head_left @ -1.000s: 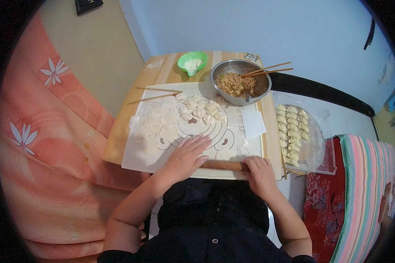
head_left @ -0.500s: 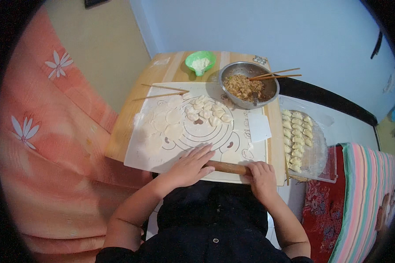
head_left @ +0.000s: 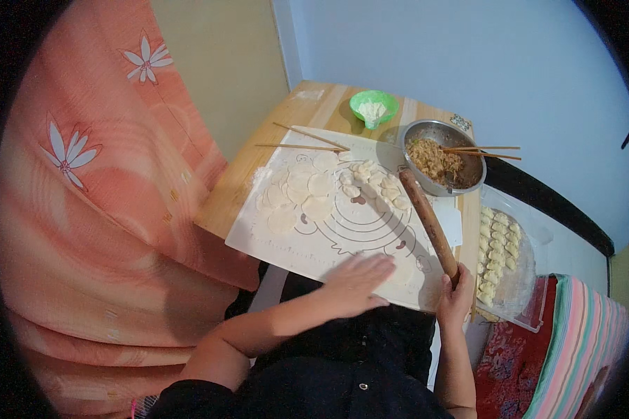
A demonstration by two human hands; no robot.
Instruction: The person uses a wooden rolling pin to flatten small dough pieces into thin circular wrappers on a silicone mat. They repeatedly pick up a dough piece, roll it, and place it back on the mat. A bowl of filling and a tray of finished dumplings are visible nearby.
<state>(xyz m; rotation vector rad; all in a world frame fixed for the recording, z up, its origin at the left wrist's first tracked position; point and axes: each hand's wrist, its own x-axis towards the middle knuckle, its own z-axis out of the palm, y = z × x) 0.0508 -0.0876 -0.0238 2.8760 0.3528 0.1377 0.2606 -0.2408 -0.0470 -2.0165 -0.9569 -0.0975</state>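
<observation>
My right hand [head_left: 454, 300] grips one end of a wooden rolling pin [head_left: 430, 223], which is raised and slants away over the white pastry mat [head_left: 279, 253]. Its shadow falls across the mat's printed rings. My left hand [head_left: 356, 285], slightly blurred, is stretched out over the mat's front edge with nothing in it. Just beyond its fingertips a pale, thin dough round [head_left: 400, 269] shows faintly. Flat dough wrappers [head_left: 300, 192] overlap on the mat's left side. Several small dough pieces [head_left: 381, 185] cluster farther back, partly behind the pin.
A steel bowl [head_left: 423, 130] of minced filling, with chopsticks [head_left: 500, 153] in it, stands at the back right. A green bowl [head_left: 393, 103] of flour is behind the mat. Two sticks [head_left: 297, 146] lie at left. Right of the table, a clear tray [head_left: 528, 320] holds rows of dumplings [head_left: 500, 244].
The rolling pin has lifted off the mat and swung upward in my right hand. My left hand has let go of it and come nearer the front edge. The view has shifted.
</observation>
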